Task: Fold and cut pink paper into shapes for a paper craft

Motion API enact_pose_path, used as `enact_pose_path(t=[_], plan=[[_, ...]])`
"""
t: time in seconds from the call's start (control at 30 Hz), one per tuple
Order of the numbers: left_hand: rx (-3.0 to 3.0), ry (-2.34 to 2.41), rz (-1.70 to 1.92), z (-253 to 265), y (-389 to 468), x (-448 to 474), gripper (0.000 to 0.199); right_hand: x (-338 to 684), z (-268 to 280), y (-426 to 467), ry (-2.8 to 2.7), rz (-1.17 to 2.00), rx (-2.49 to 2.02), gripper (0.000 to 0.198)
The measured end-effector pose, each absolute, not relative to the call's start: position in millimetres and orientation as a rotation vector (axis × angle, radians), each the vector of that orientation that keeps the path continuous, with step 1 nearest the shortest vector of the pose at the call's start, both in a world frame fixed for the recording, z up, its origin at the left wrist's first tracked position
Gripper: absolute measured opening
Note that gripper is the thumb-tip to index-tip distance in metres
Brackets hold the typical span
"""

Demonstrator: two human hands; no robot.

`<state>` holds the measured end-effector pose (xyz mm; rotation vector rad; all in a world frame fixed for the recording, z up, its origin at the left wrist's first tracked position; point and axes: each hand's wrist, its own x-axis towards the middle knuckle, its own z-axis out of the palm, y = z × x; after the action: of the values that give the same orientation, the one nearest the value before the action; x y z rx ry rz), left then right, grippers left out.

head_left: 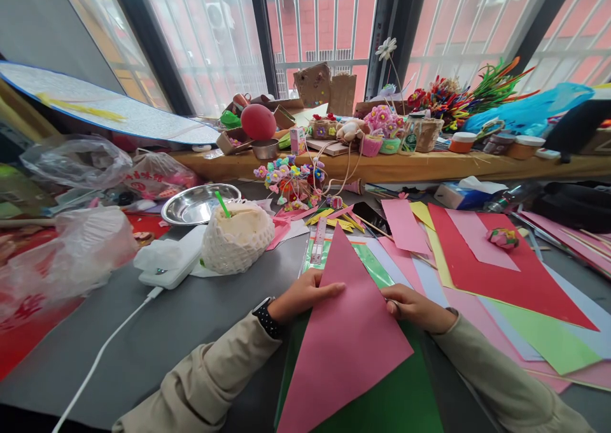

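A large pink sheet of paper (351, 331), its top coming to a point, is held up over a green board (396, 401). My left hand (308, 293) pinches its left edge, thumb on the front and fingers behind. At the right edge is my right hand (413, 305), closed around scissors (394, 302); only a bit of their metal handle shows, and the blades are hidden. Just beyond the sheet lies a pink ruler (319, 239) on the board's far end.
On the left stand a coconut in white foam netting (236, 239), a white power strip (174, 261) with its cord, and a steel plate (198, 205). Colored paper, including a red sheet (506, 286), spreads on the right. Yarn flowers (291, 181) and a crafts shelf (214, 165) are behind.
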<state>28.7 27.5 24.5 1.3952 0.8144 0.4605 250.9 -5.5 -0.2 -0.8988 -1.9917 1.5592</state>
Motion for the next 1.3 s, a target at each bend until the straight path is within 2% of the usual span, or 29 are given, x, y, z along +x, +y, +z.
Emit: enact_pose_path(t=[0.57, 0.77, 1.0, 1.3], plan=[[1.341, 0.787, 0.404, 21.9, 27.4, 28.4, 0.032, 252.4, 3.9, -6.2, -2.073, 1.482, -0.877, 0.053], [1.33, 0.79, 0.37, 23.9, 27.7, 28.6, 0.034, 252.6, 0.8, -6.0, -1.969, 1.619, -0.888, 0.052], [1.35, 0.746, 0.338, 21.5, 27.4, 28.4, 0.032, 252.8, 4.9, -5.8, -2.097, 1.513, -0.852, 0.055], [1.404, 0.74, 0.345, 18.7, 28.8, 27.0, 0.035, 253.0, 1.2, -5.7, -1.983, 1.612, -0.873, 0.05]])
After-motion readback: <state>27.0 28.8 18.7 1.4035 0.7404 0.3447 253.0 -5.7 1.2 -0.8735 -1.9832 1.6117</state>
